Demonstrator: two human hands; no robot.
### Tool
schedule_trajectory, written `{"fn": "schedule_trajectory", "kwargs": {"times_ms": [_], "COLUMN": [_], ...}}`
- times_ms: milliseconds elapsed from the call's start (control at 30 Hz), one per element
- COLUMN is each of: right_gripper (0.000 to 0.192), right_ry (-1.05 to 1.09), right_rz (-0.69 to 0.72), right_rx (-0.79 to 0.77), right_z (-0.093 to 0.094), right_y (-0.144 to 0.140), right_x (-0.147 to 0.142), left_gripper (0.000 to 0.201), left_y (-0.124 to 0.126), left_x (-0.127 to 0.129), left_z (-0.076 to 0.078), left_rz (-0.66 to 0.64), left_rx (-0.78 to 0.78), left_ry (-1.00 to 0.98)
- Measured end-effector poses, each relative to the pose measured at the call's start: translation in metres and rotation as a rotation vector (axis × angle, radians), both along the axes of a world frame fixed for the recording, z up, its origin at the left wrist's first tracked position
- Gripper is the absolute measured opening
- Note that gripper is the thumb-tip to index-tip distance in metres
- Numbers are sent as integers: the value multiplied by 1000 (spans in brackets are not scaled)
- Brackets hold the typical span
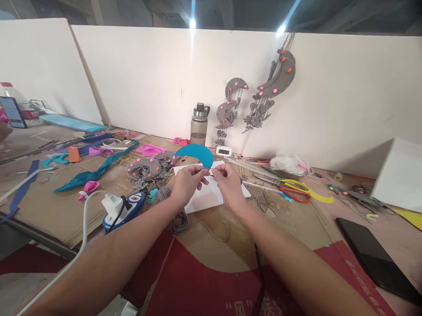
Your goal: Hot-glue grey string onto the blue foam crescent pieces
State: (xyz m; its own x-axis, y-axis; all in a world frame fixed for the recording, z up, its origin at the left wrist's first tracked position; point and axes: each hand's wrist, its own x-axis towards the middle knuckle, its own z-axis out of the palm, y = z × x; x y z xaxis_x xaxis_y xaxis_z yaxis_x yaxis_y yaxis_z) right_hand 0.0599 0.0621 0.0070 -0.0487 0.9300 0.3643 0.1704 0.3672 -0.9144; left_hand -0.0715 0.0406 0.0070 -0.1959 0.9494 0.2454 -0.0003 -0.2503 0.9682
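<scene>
The left hand (187, 181) and the right hand (228, 182) are meeting over a white rectangular foam board (209, 198), fingers curled and pinching together at the lower tip of a blue crescent-shaped foam cutout (196, 154) (it is arching up and leftward above the knuckles). Red-and-yellow-handled scissors (296, 190) are lying to the right, a grey translucent water bottle (199, 124) is standing behind.

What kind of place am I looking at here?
Likely a craft workbench: grey crescent mobiles hang on the white partition, scissors and cut foam scraps lie about, and both hands hold a blue crescent.
</scene>
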Motion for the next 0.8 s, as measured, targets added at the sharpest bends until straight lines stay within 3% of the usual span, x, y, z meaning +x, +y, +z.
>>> {"fn": "schedule_trajectory", "kwargs": {"times_ms": [500,800], "right_gripper": [22,17], "right_ry": [77,178], "right_rz": [14,35], "right_rx": [-39,-154], "right_z": [-6,1], "right_y": [6,2], "right_x": [1,-2], "left_gripper": [23,24], "left_y": [-6,-8], "left_x": [7,9], "left_z": [3,2], "left_rz": [-68,-134], "left_rx": [-38,-29], "left_ry": [-157,-218]}}
